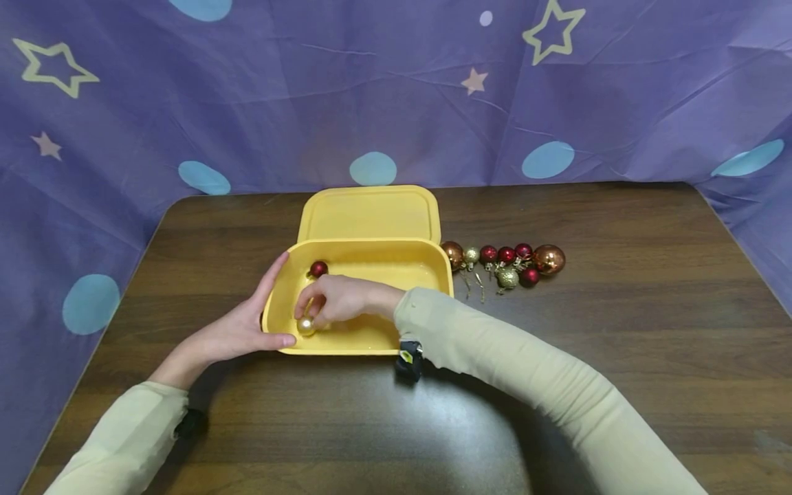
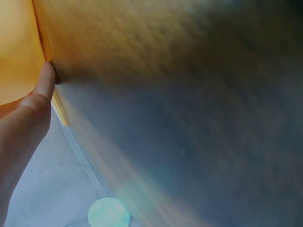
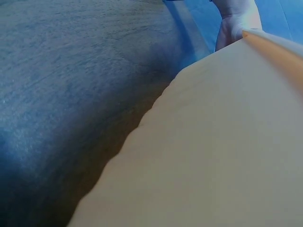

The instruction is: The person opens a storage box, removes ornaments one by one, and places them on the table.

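A yellow plastic container (image 1: pixel 361 249) stands uncovered on the table. My left hand (image 1: pixel 238 330) rests against its left end, straight fingers along the outer wall and thumb over the front rim; in the left wrist view a finger of the left hand (image 2: pixel 35 101) presses on the yellow wall. Inside the container, my right hand (image 1: pixel 340 299) pinches a shiny gold bauble (image 1: pixel 306 325) low in the front left part. Behind that hand a dark red bauble (image 1: pixel 318 269) lies near the back left corner. The right wrist view shows mostly a pale sleeve (image 3: pixel 199 151).
Behind the container lies its yellow lid (image 1: pixel 371 213). To the right is a cluster of baubles: a large copper bauble (image 1: pixel 548 259), another copper bauble (image 1: pixel 453 254), a glittery gold bauble (image 1: pixel 507 278) and several red ones. A purple curtain (image 1: pixel 396 103) hangs past the table's back edge.
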The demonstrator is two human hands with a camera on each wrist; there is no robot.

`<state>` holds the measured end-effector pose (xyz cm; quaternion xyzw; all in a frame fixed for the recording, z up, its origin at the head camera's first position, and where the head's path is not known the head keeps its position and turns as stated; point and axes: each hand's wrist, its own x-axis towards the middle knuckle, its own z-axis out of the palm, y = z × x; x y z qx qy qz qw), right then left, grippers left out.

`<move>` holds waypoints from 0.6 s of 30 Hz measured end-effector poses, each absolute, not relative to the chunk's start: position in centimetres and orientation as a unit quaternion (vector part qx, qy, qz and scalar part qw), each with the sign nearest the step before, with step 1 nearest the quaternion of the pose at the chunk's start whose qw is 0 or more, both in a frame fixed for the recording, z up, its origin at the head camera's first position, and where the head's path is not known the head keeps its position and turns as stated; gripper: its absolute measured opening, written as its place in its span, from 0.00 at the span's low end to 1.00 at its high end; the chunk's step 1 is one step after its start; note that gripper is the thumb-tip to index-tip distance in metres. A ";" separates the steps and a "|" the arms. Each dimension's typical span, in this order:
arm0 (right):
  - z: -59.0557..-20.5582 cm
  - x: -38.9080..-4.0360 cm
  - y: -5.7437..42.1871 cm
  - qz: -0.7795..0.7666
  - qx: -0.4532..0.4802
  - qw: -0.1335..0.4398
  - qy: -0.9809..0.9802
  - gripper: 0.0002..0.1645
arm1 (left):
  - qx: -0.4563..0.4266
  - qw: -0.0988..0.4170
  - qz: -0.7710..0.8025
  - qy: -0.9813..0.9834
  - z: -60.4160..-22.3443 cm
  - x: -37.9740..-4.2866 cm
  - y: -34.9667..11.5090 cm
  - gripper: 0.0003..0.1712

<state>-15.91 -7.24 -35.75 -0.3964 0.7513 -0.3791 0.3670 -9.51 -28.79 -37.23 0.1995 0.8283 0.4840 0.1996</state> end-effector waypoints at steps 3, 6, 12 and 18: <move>-35.9 -15.9 -7.2 -0.377 -0.395 0.365 0.754 0.17 | 0.201 0.197 0.484 0.829 -37.3 -9.6 -28.7 0.68; -36.0 -15.9 -7.3 -0.381 -0.391 0.374 0.749 0.18 | 0.200 0.197 0.484 0.829 -37.3 -9.6 -28.8 0.68; -36.1 -15.8 -7.3 -0.387 -0.389 0.377 0.746 0.17 | 0.196 0.198 0.480 0.832 -37.2 -9.5 -28.8 0.68; -35.9 -15.9 -7.0 -0.399 -0.397 0.369 0.740 0.15 | 0.199 0.201 0.487 0.827 -37.3 -9.5 -28.8 0.68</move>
